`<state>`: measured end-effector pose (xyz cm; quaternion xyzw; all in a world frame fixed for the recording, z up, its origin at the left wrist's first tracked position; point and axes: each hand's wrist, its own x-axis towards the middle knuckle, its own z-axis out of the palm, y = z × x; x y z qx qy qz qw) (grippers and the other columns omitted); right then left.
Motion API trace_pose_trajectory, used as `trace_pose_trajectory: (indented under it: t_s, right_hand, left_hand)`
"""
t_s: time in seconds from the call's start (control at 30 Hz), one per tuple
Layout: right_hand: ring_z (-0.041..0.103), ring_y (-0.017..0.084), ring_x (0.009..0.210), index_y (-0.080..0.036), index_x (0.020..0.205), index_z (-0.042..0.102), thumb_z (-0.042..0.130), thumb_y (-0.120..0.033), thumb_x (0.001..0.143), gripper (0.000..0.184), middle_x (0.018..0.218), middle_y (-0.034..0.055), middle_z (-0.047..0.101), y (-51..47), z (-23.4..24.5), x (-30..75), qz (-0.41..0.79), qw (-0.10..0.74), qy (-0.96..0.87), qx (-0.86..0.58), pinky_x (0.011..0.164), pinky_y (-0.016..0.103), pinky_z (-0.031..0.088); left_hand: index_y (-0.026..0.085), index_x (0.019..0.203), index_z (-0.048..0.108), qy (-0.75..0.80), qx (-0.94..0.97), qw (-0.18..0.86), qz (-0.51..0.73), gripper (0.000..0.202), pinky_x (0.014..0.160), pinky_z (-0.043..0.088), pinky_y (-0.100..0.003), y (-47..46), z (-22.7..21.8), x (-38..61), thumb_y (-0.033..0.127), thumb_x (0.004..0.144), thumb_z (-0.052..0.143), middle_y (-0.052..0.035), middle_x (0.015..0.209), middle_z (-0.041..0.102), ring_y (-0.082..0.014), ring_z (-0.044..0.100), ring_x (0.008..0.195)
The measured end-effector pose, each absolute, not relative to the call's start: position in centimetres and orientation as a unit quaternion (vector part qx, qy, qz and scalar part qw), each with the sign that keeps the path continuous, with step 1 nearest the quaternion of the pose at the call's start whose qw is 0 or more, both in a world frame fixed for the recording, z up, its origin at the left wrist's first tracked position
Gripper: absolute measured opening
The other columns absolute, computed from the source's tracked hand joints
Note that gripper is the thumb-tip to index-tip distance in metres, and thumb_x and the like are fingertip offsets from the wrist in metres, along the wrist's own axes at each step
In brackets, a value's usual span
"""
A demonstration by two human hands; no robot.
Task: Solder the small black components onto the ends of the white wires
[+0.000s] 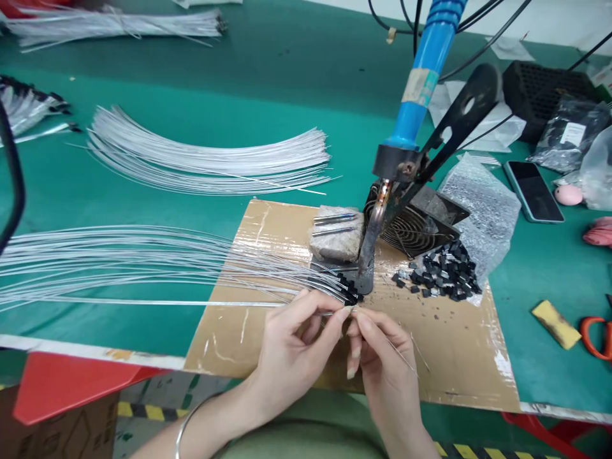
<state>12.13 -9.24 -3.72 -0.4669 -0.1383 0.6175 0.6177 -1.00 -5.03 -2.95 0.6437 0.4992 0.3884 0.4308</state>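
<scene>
My left hand (301, 341) pinches a thin white wire near its end, over the cardboard. My right hand (385, 347) meets it fingertip to fingertip, thumb and forefinger closed on something small that the fingers hide. A thin metallic strand (403, 354) slants out past the right hand. Just beyond the fingertips lie the black connector ends (350, 290) of a fanned bundle of white wires (191, 255). Above them a soldering iron with a blue handle (430, 70) hangs in a black metal stand, its tip (368, 252) pointing down.
Cardboard (459, 370) covers the front. Near the iron are a pale block (337, 245), a black fan (411, 223) and loose black connectors (449, 271). Another wire bundle (205, 156) lies behind. At right are a phone (533, 191), yellow sponge (555, 324) and orange-handled scissors (590, 338).
</scene>
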Motion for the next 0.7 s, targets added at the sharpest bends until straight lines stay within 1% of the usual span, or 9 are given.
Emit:
trace_pose_trajectory:
  t_s: [0.07, 0.13, 0.2, 0.23, 0.3, 0.37, 0.43, 0.57, 0.7]
  right_hand:
    - [0.061, 0.010, 0.046, -0.025, 0.089, 0.091, 0.089, -0.051, 0.086, 0.026, 0.068, 0.0020, 0.075, -9.6, -4.0, 13.1, 0.606, 0.603, -0.175, -0.489, 0.039, 0.018, 0.055]
    - [0.067, 0.013, 0.054, -0.025, 0.096, 0.091, 0.083, -0.054, 0.092, 0.030, 0.079, 0.0057, 0.080, -10.0, -4.4, 14.9, 0.545, 0.588, -0.239, -0.548, 0.044, 0.022, 0.060]
    - [0.068, 0.013, 0.056, -0.025, 0.101, 0.090, 0.086, -0.047, 0.091, 0.025, 0.088, 0.0059, 0.082, -10.1, -4.7, 17.1, 0.393, 0.575, -0.307, -0.649, 0.053, 0.026, 0.064]
    - [0.070, 0.014, 0.061, -0.024, 0.105, 0.089, 0.086, -0.045, 0.091, 0.025, 0.092, 0.0062, 0.082, -10.0, -4.9, 18.2, 0.306, 0.551, -0.341, -0.698, 0.056, 0.027, 0.065]
    - [0.070, 0.016, 0.065, -0.021, 0.107, 0.087, 0.081, -0.045, 0.095, 0.028, 0.088, 0.0052, 0.079, -9.7, -5.3, 20.1, 0.138, 0.464, -0.421, -0.767, 0.058, 0.027, 0.062]
    - [0.068, 0.016, 0.065, -0.018, 0.104, 0.085, 0.078, -0.046, 0.097, 0.030, 0.082, 0.0039, 0.075, -9.3, -5.6, 21.2, 0.036, 0.383, -0.504, -0.773, 0.060, 0.029, 0.058]
    - [0.068, 0.016, 0.066, -0.016, 0.101, 0.082, 0.074, -0.043, 0.102, 0.028, 0.081, 0.0030, 0.073, -9.0, -5.9, 21.7, -0.008, 0.337, -0.567, -0.751, 0.065, 0.030, 0.057]
    - [0.069, 0.016, 0.069, -0.015, 0.102, 0.077, 0.063, -0.034, 0.109, 0.024, 0.083, 0.0036, 0.072, -8.9, -6.2, 21.6, -0.040, 0.311, -0.611, -0.727, 0.067, 0.028, 0.055]
    - [0.069, 0.016, 0.065, -0.016, 0.094, 0.073, 0.054, -0.033, 0.113, 0.032, 0.075, 0.0033, 0.069, -9.0, -6.3, 21.5, -0.071, 0.286, -0.616, -0.730, 0.063, 0.028, 0.052]
  left_hand:
    - [0.018, 0.081, 0.077, 0.510, 0.631, 0.449, 0.375, 0.019, 0.052, 0.042, -0.023, -4.8, -2.8, -1.0, 0.021, 0.098, 0.069, 0.0002, 0.063, 0.070, -0.0108, 0.054, 0.052]
    - [0.018, 0.082, 0.077, 0.519, 0.609, 0.472, 0.369, 0.016, 0.049, 0.038, -0.022, -4.5, -2.5, -1.0, 0.023, 0.095, 0.070, 0.0009, 0.062, 0.069, -0.0100, 0.050, 0.050]
    - [0.018, 0.085, 0.078, 0.524, 0.590, 0.492, 0.368, 0.012, 0.047, 0.036, -0.021, -4.3, -2.4, -1.1, 0.023, 0.093, 0.070, 0.0002, 0.064, 0.070, -0.0099, 0.049, 0.050]
    - [0.018, 0.087, 0.079, 0.524, 0.584, 0.499, 0.368, 0.012, 0.047, 0.036, -0.021, -4.3, -2.3, -1.1, 0.024, 0.093, 0.071, -0.0007, 0.067, 0.072, -0.0100, 0.049, 0.051]
    - [0.019, 0.087, 0.080, 0.519, 0.582, 0.506, 0.367, 0.011, 0.048, 0.037, -0.021, -4.2, -2.3, -1.1, 0.023, 0.092, 0.071, -0.0019, 0.070, 0.073, -0.0103, 0.049, 0.053]
    - [0.018, 0.084, 0.079, 0.515, 0.584, 0.508, 0.369, 0.012, 0.049, 0.036, -0.021, -4.3, -2.3, -1.2, 0.022, 0.092, 0.071, -0.0014, 0.069, 0.071, -0.0099, 0.047, 0.052]
    - [0.018, 0.083, 0.079, 0.512, 0.585, 0.509, 0.369, 0.012, 0.048, 0.032, -0.022, -4.4, -2.5, -1.3, 0.022, 0.092, 0.072, 0.0003, 0.065, 0.067, -0.0091, 0.041, 0.051]
    - [0.018, 0.083, 0.079, 0.512, 0.584, 0.512, 0.368, 0.015, 0.047, 0.024, -0.023, -4.6, -3.1, -1.4, 0.025, 0.095, 0.072, 0.0046, 0.058, 0.052, -0.0088, 0.032, 0.050]
    - [0.018, 0.083, 0.079, 0.518, 0.574, 0.518, 0.366, 0.016, 0.049, 0.025, -0.024, -4.6, -3.4, -1.3, 0.026, 0.094, 0.072, 0.0037, 0.060, 0.053, -0.0093, 0.032, 0.052]
